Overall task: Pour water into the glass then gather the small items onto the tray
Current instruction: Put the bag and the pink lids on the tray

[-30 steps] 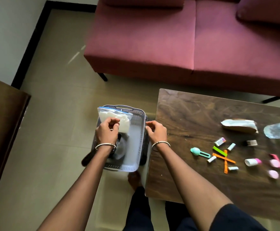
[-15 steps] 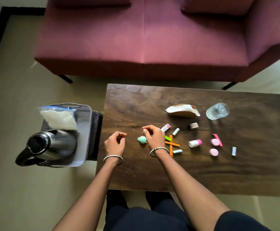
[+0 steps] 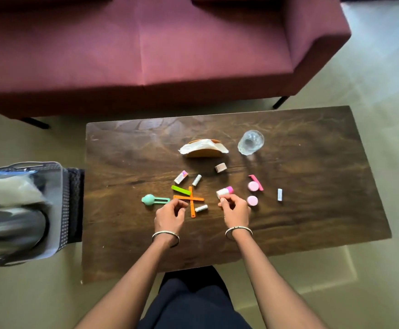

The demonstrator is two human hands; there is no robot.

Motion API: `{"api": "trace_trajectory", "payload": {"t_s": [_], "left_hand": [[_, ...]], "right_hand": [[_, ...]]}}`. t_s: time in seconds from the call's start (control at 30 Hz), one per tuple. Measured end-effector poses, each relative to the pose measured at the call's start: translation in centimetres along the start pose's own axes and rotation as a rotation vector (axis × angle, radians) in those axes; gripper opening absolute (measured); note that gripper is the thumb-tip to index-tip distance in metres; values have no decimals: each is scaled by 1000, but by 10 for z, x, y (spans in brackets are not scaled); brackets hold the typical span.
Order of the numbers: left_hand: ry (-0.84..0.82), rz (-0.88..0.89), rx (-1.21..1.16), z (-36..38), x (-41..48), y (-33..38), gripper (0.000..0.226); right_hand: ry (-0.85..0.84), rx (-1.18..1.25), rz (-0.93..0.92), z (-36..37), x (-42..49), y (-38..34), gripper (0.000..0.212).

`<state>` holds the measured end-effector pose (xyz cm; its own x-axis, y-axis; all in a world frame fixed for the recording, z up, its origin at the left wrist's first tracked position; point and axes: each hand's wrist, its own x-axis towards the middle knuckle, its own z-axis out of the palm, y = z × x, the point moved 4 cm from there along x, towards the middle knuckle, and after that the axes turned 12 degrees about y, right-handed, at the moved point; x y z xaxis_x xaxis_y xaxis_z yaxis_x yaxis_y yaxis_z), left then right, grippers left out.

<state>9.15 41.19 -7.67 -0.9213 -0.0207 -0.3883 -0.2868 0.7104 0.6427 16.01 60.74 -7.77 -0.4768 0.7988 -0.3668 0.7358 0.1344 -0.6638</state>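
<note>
A clear glass (image 3: 250, 141) stands at the back of the dark wooden table (image 3: 312, 210). Small items lie scattered mid-table: a teal scoop (image 3: 154, 200), crossed orange sticks (image 3: 190, 200), a green clip (image 3: 180, 190), a white-and-pink tube (image 3: 224, 192), two pink round caps (image 3: 252, 193). My left hand (image 3: 170, 216) hovers by the orange sticks, fingers curled, holding nothing. My right hand (image 3: 235, 210) rests just below the white-and-pink tube, fingertips close to it. A grey tray (image 3: 58, 205) sits left of the table, carrying a steel kettle (image 3: 13, 229) and a plastic bag (image 3: 11, 188).
A tissue holder (image 3: 203, 148) stands beside the glass. A maroon sofa (image 3: 146, 48) runs behind the table. A small beige roll (image 3: 220, 167), a pink strip (image 3: 256, 181) and a white stick (image 3: 280, 194) lie on the table's right half. Tiled floor surrounds everything.
Both hands left the tray and moved right over the table to the small items. The view swung right, so the tray now sits at the left edge.
</note>
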Motion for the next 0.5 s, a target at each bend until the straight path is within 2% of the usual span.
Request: {"api": "trace_trajectory", "payload": {"t_s": [0.13,0.23,0.4,0.5], "left_hand": [[-88,113,31,40,1,26,16],[-179,265,87,80,5,53,13],[-325,538,289,155,14,92,29],[-356,659,411,200,26,104,37]], "right_hand": [[123,63,100,-27,11,29,14],[212,93,161,-44,26,55,14],[322,87,222,-55,55,99,16],[301,32,255,-47,75,118,24]]}}
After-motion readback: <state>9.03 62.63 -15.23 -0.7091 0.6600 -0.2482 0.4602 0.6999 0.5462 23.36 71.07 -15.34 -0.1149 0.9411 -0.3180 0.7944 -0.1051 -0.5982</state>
